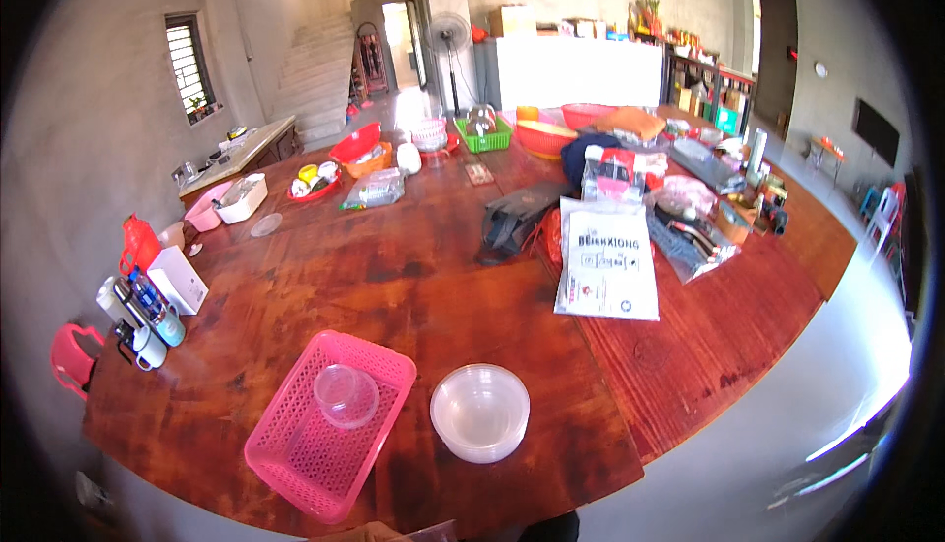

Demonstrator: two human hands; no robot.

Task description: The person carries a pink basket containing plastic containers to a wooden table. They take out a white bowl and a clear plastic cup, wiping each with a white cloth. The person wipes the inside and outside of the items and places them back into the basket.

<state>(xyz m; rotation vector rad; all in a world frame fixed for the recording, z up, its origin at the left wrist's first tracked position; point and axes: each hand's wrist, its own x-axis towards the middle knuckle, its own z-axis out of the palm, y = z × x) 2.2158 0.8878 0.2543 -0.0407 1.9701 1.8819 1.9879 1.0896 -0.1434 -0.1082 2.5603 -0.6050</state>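
Note:
Only a sliver of my left hand shows at the bottom edge, closed beside a piece of clear plastic that it seems to hold. The frame cuts off most of both, so the plastic's full shape is hidden. My right hand is out of the picture. Just beyond the left hand lies a pink perforated plastic basket, set at a slant. Inside it rests a round clear plastic container. To the right of the basket, a stack of round clear plastic bowls stands on the red-brown wooden table.
Bottles and mugs stand at the left edge beside a white box. A white printed mailing bag, a black bag and assorted packages crowd the right. A green basket and red bowls stand farther back.

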